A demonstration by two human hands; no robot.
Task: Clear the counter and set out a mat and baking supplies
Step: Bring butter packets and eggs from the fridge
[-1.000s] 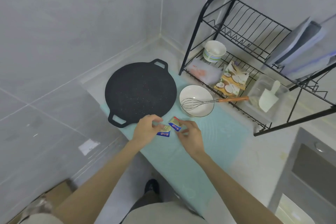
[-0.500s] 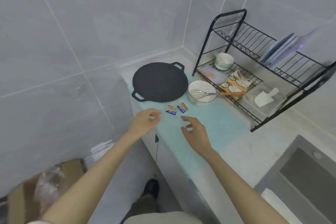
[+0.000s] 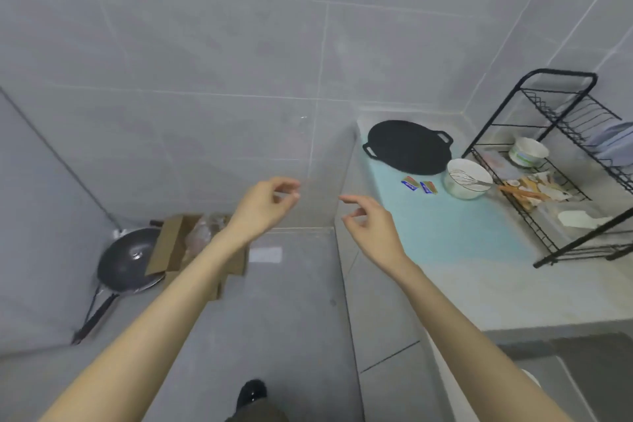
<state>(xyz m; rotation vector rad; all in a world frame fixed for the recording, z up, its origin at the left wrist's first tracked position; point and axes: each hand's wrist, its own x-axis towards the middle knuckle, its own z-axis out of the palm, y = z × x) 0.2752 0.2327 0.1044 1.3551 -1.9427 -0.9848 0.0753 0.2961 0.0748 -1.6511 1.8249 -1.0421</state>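
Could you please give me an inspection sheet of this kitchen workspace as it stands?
Surface: pale counter with a light teal rectangular mat laid flat on it.
Job's things: black round two-handled griddle pan, white ceramic bowl holding a wire whisk, two small blue-and-gold sachets, all at the mat's far end.
Clutter: black wire dish rack on the counter, holding a white paper cup and a white plastic scraper.
Hands: left hand and right hand both empty, fingers loosely curled.
Cables: nothing seen.
Surroundings: grey tiled walls; dark frying pan and brown cardboard box on the floor.
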